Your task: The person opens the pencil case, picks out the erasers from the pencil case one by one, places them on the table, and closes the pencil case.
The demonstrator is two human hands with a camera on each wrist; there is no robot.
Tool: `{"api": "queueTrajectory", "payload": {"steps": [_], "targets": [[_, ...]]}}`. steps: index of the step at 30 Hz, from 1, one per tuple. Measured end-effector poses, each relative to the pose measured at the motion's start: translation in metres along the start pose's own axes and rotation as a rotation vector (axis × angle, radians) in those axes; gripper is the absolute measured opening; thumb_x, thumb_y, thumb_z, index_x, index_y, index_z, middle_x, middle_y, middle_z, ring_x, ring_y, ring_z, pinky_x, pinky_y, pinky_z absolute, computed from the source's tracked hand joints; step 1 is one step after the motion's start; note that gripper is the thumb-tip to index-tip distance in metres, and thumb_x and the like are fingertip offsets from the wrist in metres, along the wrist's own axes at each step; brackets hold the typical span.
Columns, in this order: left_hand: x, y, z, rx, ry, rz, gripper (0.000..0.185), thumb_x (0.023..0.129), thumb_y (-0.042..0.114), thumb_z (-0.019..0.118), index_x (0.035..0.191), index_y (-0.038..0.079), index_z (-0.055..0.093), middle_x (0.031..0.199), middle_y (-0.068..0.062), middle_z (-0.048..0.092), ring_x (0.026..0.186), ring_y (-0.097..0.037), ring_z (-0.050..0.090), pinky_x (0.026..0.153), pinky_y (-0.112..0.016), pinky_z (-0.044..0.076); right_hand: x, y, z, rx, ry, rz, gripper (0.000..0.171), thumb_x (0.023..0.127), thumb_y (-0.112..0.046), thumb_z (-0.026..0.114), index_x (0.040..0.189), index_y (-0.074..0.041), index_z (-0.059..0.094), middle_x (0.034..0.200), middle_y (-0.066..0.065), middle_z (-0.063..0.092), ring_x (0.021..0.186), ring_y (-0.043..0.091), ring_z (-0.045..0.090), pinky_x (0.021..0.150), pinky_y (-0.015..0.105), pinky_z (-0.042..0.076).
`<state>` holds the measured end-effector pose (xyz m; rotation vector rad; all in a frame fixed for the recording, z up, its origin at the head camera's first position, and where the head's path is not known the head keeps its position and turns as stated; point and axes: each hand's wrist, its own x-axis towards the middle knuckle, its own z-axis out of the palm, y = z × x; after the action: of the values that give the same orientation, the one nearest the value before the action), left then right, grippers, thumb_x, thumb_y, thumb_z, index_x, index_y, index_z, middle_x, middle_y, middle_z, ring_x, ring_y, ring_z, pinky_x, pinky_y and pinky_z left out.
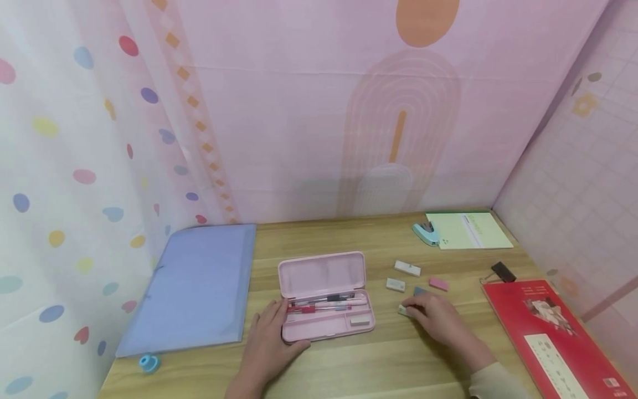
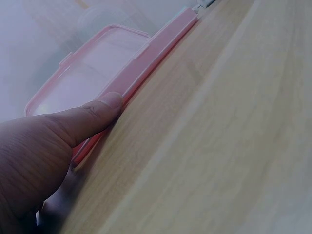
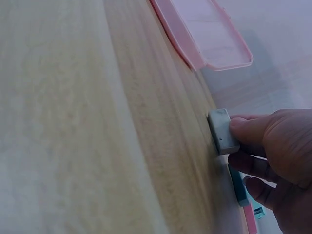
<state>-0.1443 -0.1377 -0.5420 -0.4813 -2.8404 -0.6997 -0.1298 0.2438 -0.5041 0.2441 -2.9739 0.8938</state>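
Observation:
An open pink pencil case (image 1: 324, 302) lies on the wooden desk (image 1: 379, 360), holding pens and a small eraser (image 1: 360, 320). My left hand (image 1: 271, 338) rests flat at the case's near left corner, thumb (image 2: 92, 114) against its pink edge (image 2: 146, 63). My right hand (image 1: 433, 318) pinches a small pale eraser (image 1: 405, 310) on the desk right of the case; in the right wrist view the eraser (image 3: 223, 130) sits between thumb and fingers (image 3: 253, 163). A blue-grey eraser (image 1: 420, 290) lies just behind that hand.
Loose erasers lie right of the case: two white (image 1: 407, 269) (image 1: 396, 285), one pink (image 1: 438, 284). A blue folder (image 1: 194, 285) lies left, a blue tape roll (image 1: 149, 363) at the front left. A stapler (image 1: 426, 233), green notebook (image 1: 468, 230), binder clip (image 1: 502, 271) and red book (image 1: 553, 338) are at the right.

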Motion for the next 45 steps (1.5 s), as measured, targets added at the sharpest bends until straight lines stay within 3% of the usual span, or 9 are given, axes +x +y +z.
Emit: {"api": "queueTrajectory", "payload": {"steps": [3, 11, 26, 29, 33, 38, 45], "targets": [[0.0, 0.0, 0.0, 0.002, 0.005, 0.005, 0.109, 0.064, 0.067, 0.075, 0.147, 0.006, 0.039, 0.143, -0.013, 0.047, 0.133, -0.033, 0.039, 0.109, -0.062, 0.025, -0.001, 0.0, 0.001, 0.003, 0.009, 0.02, 0.014, 0.089, -0.013, 0.069, 0.099, -0.022, 0.074, 0.092, -0.012, 0.067, 0.085, 0.006, 0.06, 0.077, 0.033, 0.053], [0.001, 0.0, 0.001, 0.005, 0.012, 0.01, 0.109, 0.064, 0.066, 0.076, 0.146, 0.005, 0.04, 0.142, -0.013, 0.048, 0.133, -0.033, 0.04, 0.108, -0.062, 0.025, -0.003, 0.005, 0.008, -0.065, 0.037, -0.05, 0.023, 0.081, -0.014, 0.077, 0.104, -0.016, 0.073, 0.086, -0.013, 0.059, 0.074, 0.002, 0.05, 0.065, 0.022, 0.048], [0.0, -0.004, 0.004, 0.005, 0.011, 0.005, 0.111, 0.063, 0.071, 0.073, 0.146, 0.005, 0.04, 0.142, -0.012, 0.048, 0.133, -0.032, 0.04, 0.108, -0.063, 0.026, -0.003, 0.006, 0.011, -0.11, 0.066, -0.052, 0.026, 0.081, -0.017, 0.077, 0.107, -0.016, 0.073, 0.086, -0.012, 0.056, 0.073, 0.003, 0.048, 0.063, 0.023, 0.047], [0.0, -0.004, 0.004, 0.002, 0.012, 0.005, 0.111, 0.063, 0.071, 0.073, 0.146, 0.005, 0.04, 0.142, -0.012, 0.048, 0.133, -0.033, 0.039, 0.108, -0.063, 0.025, -0.003, -0.004, 0.008, -0.124, 0.071, -0.053, 0.026, 0.082, -0.022, 0.076, 0.108, -0.017, 0.073, 0.095, -0.007, 0.063, 0.086, 0.011, 0.057, 0.077, 0.032, 0.052], [0.0, -0.003, 0.001, 0.002, 0.015, 0.009, 0.11, 0.064, 0.069, 0.075, 0.146, 0.005, 0.04, 0.142, -0.014, 0.047, 0.133, -0.033, 0.039, 0.108, -0.063, 0.025, 0.0, -0.032, 0.006, -0.128, 0.084, -0.166, 0.024, 0.082, -0.023, 0.076, 0.106, -0.016, 0.073, 0.104, -0.003, 0.069, 0.102, 0.018, 0.061, 0.089, 0.041, 0.052], [0.0, -0.002, -0.001, 0.0, 0.014, 0.007, 0.109, 0.064, 0.066, 0.076, 0.146, 0.005, 0.039, 0.142, -0.014, 0.047, 0.133, -0.034, 0.039, 0.108, -0.062, 0.025, 0.01, -0.063, 0.019, -0.133, 0.022, -0.325, 0.017, 0.085, -0.023, 0.073, 0.1, -0.016, 0.074, 0.097, -0.007, 0.069, 0.095, 0.012, 0.061, 0.083, 0.034, 0.053], [0.0, -0.002, 0.002, -0.005, 0.003, 0.008, 0.109, 0.064, 0.068, 0.075, 0.147, 0.006, 0.039, 0.143, -0.013, 0.047, 0.134, -0.034, 0.038, 0.108, -0.064, 0.025, 0.02, -0.075, 0.04, -0.107, -0.085, -0.338, 0.013, 0.088, -0.024, 0.07, 0.1, -0.018, 0.075, 0.094, -0.012, 0.068, 0.091, 0.007, 0.059, 0.08, 0.03, 0.053]]}}
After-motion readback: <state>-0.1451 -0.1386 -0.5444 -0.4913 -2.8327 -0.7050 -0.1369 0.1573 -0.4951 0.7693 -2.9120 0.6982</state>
